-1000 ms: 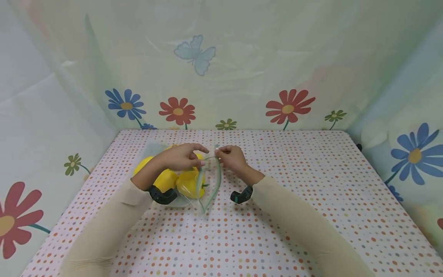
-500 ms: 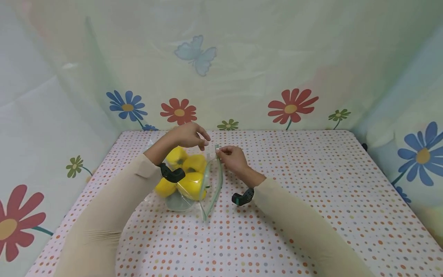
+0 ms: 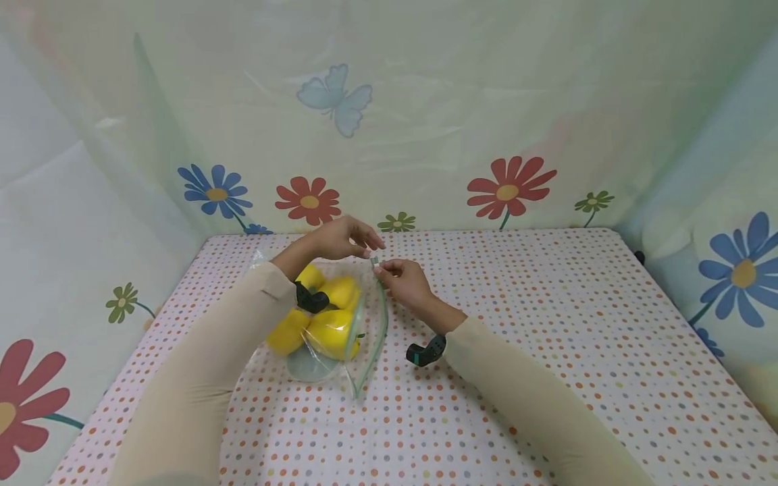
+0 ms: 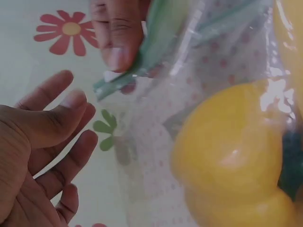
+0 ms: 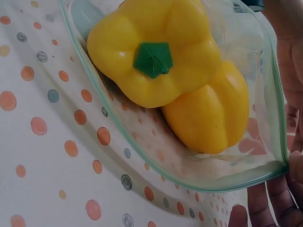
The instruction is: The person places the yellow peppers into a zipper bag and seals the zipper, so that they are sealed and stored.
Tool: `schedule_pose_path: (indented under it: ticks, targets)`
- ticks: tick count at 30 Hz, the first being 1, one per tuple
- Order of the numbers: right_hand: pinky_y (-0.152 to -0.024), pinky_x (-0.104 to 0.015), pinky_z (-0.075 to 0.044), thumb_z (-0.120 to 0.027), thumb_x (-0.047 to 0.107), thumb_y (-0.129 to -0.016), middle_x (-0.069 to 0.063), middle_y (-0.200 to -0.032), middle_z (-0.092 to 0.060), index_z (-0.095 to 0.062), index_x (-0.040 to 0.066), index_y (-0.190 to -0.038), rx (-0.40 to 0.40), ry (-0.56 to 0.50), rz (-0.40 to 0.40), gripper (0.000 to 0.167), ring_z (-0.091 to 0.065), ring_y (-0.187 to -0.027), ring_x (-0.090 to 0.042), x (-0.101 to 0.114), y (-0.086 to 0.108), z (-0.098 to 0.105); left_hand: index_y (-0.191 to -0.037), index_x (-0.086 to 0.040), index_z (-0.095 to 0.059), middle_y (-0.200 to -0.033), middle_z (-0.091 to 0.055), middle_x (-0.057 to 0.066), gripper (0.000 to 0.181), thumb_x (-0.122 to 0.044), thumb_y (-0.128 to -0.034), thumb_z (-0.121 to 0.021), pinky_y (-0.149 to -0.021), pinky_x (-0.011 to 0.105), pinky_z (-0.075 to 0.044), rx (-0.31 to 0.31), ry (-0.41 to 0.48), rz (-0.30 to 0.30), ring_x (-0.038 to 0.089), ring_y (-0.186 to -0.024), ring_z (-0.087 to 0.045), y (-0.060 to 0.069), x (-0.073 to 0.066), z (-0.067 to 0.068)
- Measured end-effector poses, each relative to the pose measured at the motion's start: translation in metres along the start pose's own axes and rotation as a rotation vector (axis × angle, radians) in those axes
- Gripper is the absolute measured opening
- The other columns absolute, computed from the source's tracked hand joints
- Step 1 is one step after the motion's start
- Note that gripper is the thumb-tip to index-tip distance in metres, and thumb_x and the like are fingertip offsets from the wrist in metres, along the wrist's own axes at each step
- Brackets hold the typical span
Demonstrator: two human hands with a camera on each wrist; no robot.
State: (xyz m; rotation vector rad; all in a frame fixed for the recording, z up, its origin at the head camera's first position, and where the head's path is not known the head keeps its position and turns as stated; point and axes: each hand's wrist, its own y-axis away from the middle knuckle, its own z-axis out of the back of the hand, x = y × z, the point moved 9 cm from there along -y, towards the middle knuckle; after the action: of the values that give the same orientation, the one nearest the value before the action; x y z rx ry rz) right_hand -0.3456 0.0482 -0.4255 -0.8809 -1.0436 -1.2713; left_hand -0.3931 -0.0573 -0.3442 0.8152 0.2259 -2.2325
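A clear zip bag [image 3: 311, 368] with a pale green zip strip [image 3: 383, 317] lies on the table, its mouth parted towards the right. Several yellow bell peppers [image 3: 331, 334] are inside; one green stem [image 5: 154, 60] shows in the right wrist view. My right hand [image 3: 408, 283] pinches the far corner of the bag's mouth, where a small white piece [image 4: 111, 76] sits on the strip. Close to that corner is my left hand [image 3: 343, 237], its fingers loosely bent. In the left wrist view, a gap separates the left fingers [image 4: 71, 163] from the bag.
A white cloth with coloured dots covers the table [image 3: 516, 324]. Behind it hangs a pale curtain [image 3: 425, 101] printed with flowers and a butterfly. Similar sheets stand at both sides. Black wrist cameras [image 3: 427, 352] sit under the wrists.
My left hand has left the bag's near side of the mouth, moved up and away, then come right towards the corner. The right hand keeps its pinch there. The bag has shifted slightly.
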Motion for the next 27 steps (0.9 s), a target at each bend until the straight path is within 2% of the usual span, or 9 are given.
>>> schedule_pose_path:
  ticks: [3, 7, 10, 16, 22, 27]
  targets:
    - [-0.077, -0.033, -0.058, -0.059, 0.026, -0.1, -0.016, -0.112, -0.068, -0.066, 0.001, -0.118, 0.013, -0.023, 0.009, 0.031, -0.067, -0.086, -0.021, 0.001, 0.001, -0.001, -0.117, -0.009, -0.072, -0.115, -0.071, 0.013, 0.025, -0.004, -0.0931, -0.065, -0.087, 0.035, -0.057, 0.024, 0.005, -0.026, 0.024, -0.107, -0.067, -0.003, 0.002, -0.008]
    - [-0.078, -0.037, -0.058, -0.058, 0.025, -0.1, -0.015, -0.108, -0.068, -0.066, 0.001, -0.115, 0.018, -0.058, 0.017, 0.029, -0.065, -0.082, -0.018, 0.001, 0.002, -0.001, -0.114, -0.009, -0.073, -0.107, -0.073, 0.008, 0.022, -0.007, -0.0935, -0.066, -0.085, 0.032, -0.056, 0.019, -0.024, 0.003, 0.023, -0.099, -0.068, -0.003, 0.006, -0.013]
    - [-0.075, -0.035, -0.057, -0.06, 0.024, -0.099, -0.014, -0.105, -0.068, -0.065, 0.002, -0.114, 0.001, -0.078, 0.036, 0.027, -0.062, -0.08, -0.015, 0.0, 0.002, 0.001, -0.11, -0.011, -0.074, -0.101, -0.073, 0.006, 0.019, -0.008, -0.0934, -0.066, -0.081, 0.03, -0.056, 0.007, -0.03, 0.013, 0.025, -0.093, -0.068, -0.002, 0.009, -0.014]
    - [-0.065, -0.022, -0.053, -0.07, 0.017, -0.092, -0.014, -0.103, -0.072, -0.067, 0.003, -0.113, -0.111, -0.064, 0.176, 0.026, -0.068, -0.083, -0.019, 0.005, 0.005, 0.01, -0.109, -0.011, -0.074, -0.096, -0.073, 0.011, 0.019, -0.005, -0.0946, -0.063, -0.073, 0.029, -0.052, -0.007, -0.011, -0.025, 0.026, -0.086, -0.066, -0.002, 0.012, -0.016]
    - [-0.067, -0.025, -0.057, -0.076, 0.023, -0.088, -0.008, -0.101, -0.076, -0.074, 0.008, -0.111, -0.222, 0.027, 0.244, 0.028, -0.073, -0.09, -0.02, 0.014, 0.009, 0.016, -0.104, -0.01, -0.074, -0.095, -0.072, 0.007, 0.016, -0.006, -0.0945, -0.063, -0.074, 0.028, -0.051, -0.038, 0.055, -0.005, 0.03, -0.085, -0.064, -0.002, 0.016, -0.016]
    - [-0.062, -0.022, -0.055, -0.075, 0.025, -0.088, -0.005, -0.099, -0.077, -0.076, 0.009, -0.108, -0.285, 0.115, 0.295, 0.025, -0.073, -0.084, -0.017, 0.018, 0.012, 0.017, -0.103, -0.009, -0.074, -0.094, -0.072, 0.016, 0.015, -0.005, -0.0937, -0.063, -0.063, 0.027, -0.044, -0.057, 0.113, -0.004, 0.037, -0.079, -0.059, -0.001, 0.017, -0.016]
